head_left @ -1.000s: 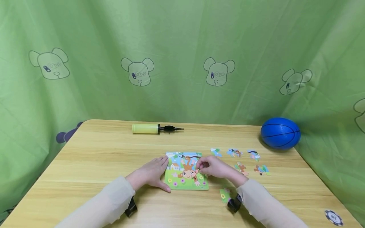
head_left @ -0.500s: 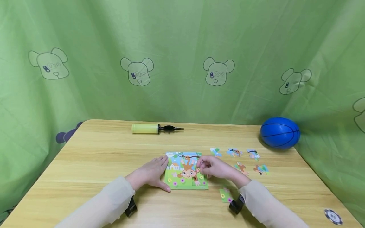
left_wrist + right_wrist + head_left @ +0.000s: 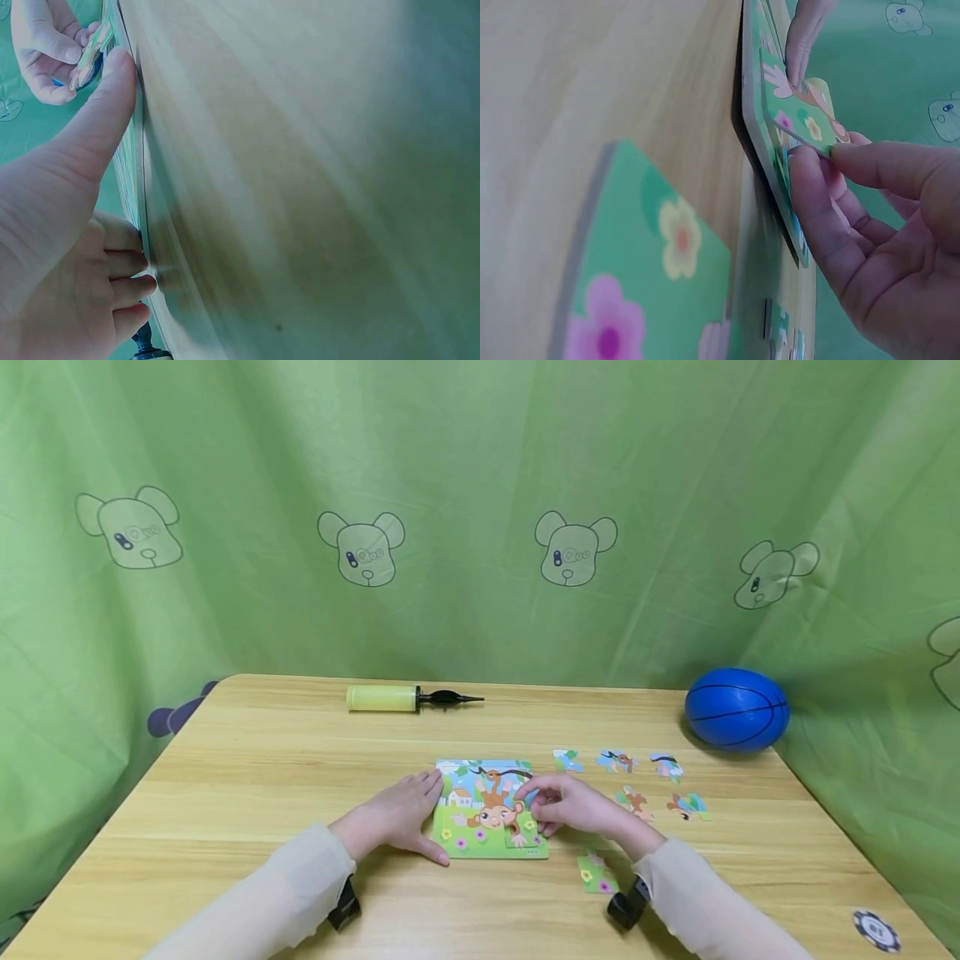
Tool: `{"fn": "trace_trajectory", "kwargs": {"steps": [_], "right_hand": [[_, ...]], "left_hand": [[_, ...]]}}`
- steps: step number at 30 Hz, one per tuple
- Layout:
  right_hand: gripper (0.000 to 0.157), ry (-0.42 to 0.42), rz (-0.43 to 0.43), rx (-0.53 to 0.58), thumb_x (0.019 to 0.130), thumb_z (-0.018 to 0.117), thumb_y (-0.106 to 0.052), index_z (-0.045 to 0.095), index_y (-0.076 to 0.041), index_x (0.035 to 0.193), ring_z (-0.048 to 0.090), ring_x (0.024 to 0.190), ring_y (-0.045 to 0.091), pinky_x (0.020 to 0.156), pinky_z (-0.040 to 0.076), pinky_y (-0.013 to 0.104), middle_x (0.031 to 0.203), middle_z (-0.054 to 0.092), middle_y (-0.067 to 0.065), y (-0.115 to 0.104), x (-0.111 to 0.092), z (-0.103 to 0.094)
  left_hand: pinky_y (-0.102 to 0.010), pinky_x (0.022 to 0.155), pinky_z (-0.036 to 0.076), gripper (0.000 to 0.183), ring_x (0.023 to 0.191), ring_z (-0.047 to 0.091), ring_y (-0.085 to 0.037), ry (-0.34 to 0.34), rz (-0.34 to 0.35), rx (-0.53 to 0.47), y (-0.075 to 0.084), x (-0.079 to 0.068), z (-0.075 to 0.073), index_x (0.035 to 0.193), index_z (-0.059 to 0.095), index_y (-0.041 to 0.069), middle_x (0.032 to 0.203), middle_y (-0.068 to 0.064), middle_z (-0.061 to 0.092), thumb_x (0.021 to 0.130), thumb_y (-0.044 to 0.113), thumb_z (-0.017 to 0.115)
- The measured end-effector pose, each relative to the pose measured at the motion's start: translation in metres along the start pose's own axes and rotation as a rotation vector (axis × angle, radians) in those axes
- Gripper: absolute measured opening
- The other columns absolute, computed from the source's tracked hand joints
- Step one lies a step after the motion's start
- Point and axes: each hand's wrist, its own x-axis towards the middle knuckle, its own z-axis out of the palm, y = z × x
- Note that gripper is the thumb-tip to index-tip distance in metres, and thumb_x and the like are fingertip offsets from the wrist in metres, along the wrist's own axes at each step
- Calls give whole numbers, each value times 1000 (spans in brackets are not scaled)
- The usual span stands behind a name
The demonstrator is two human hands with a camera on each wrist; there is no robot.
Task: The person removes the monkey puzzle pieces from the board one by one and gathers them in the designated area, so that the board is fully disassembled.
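A jigsaw puzzle board [image 3: 468,850] with a monkey picture lies flat at the middle of the table. My left hand [image 3: 401,812] rests along its left side, thumb stretched toward the near corner. With thumb and fingers, my right hand [image 3: 572,803] pinches a green puzzle piece [image 3: 805,118] showing flowers and part of the monkey. That piece is tilted up over the board's lower right part in the right wrist view. A loose corner puzzle piece [image 3: 596,873] with flowers lies on the table, close to the right wrist.
Several loose puzzle pieces [image 3: 617,762] lie right of the board in two rows. A blue ball [image 3: 737,710] sits at the far right corner. A yellow hand pump [image 3: 384,698] lies along the back edge, and a poker chip [image 3: 876,931] near the right edge.
The right hand has shifted slightly toward the near right, its fingers now lower on the piece's right side. The left hand and the loose pieces stay put.
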Motion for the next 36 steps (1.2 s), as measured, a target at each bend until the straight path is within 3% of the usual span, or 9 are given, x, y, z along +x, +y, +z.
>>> {"fn": "trace_trajectory", "kwargs": {"steps": [8, 13, 21, 36], "right_hand": [[25, 63, 8, 102, 88, 54, 3, 50, 14, 111, 61, 77, 33, 72, 55, 41, 88, 56, 17, 0, -16, -17], [21, 121, 20, 73, 89, 55, 1, 53, 16, 103, 62, 79, 34, 72, 55, 40, 88, 58, 16, 5, -32, -34], [26, 221, 80, 34, 91, 55, -6, 54, 16, 105, 63, 78, 26, 73, 54, 36, 92, 61, 12, 20, -62, -65], [37, 249, 127, 16, 94, 50, -6, 38, 24, 111, 60, 75, 17, 69, 55, 31, 92, 56, 9, 60, -136, -123]], "left_hand": [[-40, 110, 16, 116, 135, 18, -33, 3, 2, 7, 0, 1, 1, 142, 22, -7, 148, -22, 16, 65, 71, 61], [-40, 110, 16, 116, 135, 18, -34, 6, 1, -3, 0, 1, 1, 142, 22, -7, 148, -22, 17, 65, 71, 61], [-40, 110, 16, 116, 135, 18, -34, 3, -2, -8, 0, 1, 1, 142, 22, -7, 148, -22, 16, 65, 70, 62], [-41, 110, 16, 115, 135, 18, -35, 12, 11, -6, 0, -1, 0, 141, 22, -8, 147, -23, 17, 66, 70, 62]]}}
